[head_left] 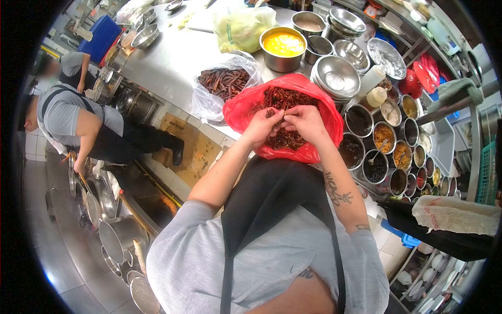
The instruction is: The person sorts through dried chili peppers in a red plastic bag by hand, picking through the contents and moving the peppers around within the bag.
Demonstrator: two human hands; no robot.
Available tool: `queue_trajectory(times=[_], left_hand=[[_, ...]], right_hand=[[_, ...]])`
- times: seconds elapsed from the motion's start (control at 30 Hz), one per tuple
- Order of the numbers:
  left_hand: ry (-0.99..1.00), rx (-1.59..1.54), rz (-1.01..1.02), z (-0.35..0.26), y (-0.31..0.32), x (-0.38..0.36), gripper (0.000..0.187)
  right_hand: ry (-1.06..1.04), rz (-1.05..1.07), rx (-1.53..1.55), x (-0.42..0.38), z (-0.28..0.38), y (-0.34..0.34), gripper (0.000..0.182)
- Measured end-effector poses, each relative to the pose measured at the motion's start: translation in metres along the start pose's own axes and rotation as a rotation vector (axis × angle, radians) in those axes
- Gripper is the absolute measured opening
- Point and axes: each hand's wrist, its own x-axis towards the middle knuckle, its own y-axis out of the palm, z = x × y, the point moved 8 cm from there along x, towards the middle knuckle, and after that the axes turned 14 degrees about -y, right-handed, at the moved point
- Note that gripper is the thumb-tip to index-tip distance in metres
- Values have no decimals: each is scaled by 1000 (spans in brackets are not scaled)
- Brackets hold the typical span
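A red plastic bag (235, 111) is wide open in front of my body, filled with dark red dried chilies (287, 139). Over the bag's mouth, my left hand (263, 126) and my right hand (306, 123) meet with fingertips pinched together. A small, thin piece, seemingly a dried chili, is between them; its detail is too small to see well. Left of the red bag, a clear plastic bag (197, 107) lies open with more whole dried chilies (224, 83) in it.
Behind the bags on the steel counter (162, 57) stand a pot of yellow liquid (283, 43) and a pale green plastic bag (241, 29). Stacked steel bowls (337, 77), squeeze bottles (376, 97) and several seasoning containers (384, 137) crowd the right. Two people in aprons (78, 112) work at the left near pots (121, 238).
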Motion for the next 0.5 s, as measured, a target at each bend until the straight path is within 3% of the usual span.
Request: queue_trajectory(times=[0.1, 0.3, 0.5], left_hand=[[25, 10, -22, -3, 1, -1, 23], [16, -13, 45, -7, 7, -3, 21], [127, 312, 166, -24, 14, -12, 21]], right_hand=[[13, -56, 136, -2, 1, -1, 12], [-233, -50, -293, 1, 12, -11, 14], [-7, 22, 63, -1, -15, -9, 13]])
